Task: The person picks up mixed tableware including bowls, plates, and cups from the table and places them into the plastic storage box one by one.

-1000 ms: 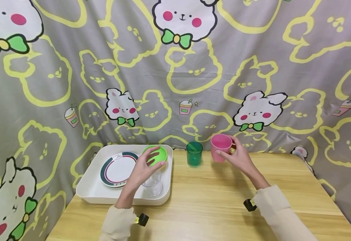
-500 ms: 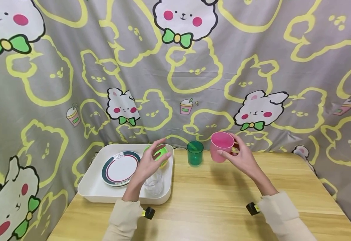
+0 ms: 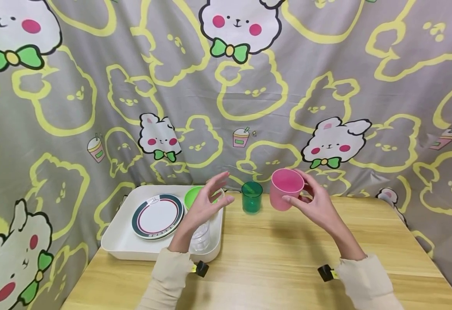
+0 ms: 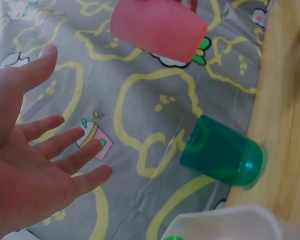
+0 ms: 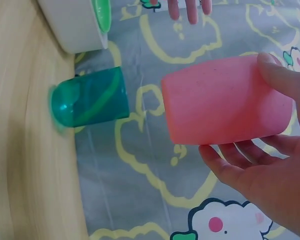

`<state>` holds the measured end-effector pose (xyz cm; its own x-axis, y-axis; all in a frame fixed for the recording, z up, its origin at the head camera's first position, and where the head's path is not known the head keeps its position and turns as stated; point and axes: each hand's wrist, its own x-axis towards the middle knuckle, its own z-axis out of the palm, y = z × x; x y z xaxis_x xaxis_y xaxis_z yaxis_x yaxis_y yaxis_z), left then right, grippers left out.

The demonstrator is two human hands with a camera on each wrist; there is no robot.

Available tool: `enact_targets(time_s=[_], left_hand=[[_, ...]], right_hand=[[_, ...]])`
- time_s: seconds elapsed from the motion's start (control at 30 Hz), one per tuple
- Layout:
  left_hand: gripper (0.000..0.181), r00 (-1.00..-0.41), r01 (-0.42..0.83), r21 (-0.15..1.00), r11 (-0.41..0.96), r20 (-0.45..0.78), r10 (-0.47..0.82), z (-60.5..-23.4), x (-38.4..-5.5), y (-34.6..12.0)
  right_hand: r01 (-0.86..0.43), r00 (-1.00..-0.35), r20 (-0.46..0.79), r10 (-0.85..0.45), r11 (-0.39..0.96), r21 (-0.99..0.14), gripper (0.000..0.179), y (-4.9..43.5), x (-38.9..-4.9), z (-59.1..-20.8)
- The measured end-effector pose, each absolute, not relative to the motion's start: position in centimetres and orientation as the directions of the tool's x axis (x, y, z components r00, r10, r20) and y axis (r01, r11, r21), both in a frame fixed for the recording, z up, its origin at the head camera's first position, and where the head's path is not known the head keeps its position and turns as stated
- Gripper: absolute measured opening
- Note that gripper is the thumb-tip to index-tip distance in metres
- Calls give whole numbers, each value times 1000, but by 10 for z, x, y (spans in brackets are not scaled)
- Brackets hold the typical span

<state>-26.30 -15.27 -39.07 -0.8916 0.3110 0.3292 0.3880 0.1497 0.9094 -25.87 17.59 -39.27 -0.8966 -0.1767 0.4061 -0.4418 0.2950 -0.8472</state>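
My right hand (image 3: 320, 209) grips a pink cup (image 3: 280, 198) above the back of the table, thumb on one side and fingers on the other. The right wrist view shows the pink cup (image 5: 220, 102) between thumb and fingertips, raised clear of the tabletop. Fingers spread and nothing held, my left hand (image 3: 204, 206) hovers over the right edge of a white tray (image 3: 119, 250). Between the two hands a translucent green cup (image 3: 251, 203) stands upright on the table. In the left wrist view, this green cup (image 4: 220, 152) lies beyond the fingertips of the left hand (image 4: 40, 177).
Stacked plates (image 3: 157, 217) with a dark green band lie in the tray. Also inside it are a bright green bowl (image 3: 191, 196) and a clear cup (image 3: 200, 239), partly behind the left arm. A patterned curtain (image 3: 264, 103) hangs behind the wooden table (image 3: 272, 267).
My left hand has moved right, from over the green bowl toward the green cup. The right hand still holds the pink cup, now slightly nearer to me.
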Motion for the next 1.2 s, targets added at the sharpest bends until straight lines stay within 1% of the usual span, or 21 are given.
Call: enact_targets(time_s=[0.3, 0.6, 0.93, 1.07, 1.2], left_hand=[[70, -871, 427, 891, 152, 361, 332, -386, -265, -132], [70, -850, 434, 898, 71, 383, 362, -394, -261, -116], [73, -823, 431, 902, 13, 387, 416, -398, -259, -105], [71, -822, 430, 903, 10, 387, 417, -396, -257, -103], [70, -835, 414, 909, 40, 363, 414, -399, -254, -104]], right_hand=[[-444, -894, 404, -194, 259, -858, 80, 172, -251, -392], [-438, -886, 394, -244, 167, -883, 79, 167, -250, -404], [-425, -874, 379, -304, 99, -900, 72, 154, -247, -403], [-419, -873, 370, -318, 99, -903, 72, 151, -246, -401], [-412, -872, 362, -330, 94, -906, 73, 145, -243, -403]])
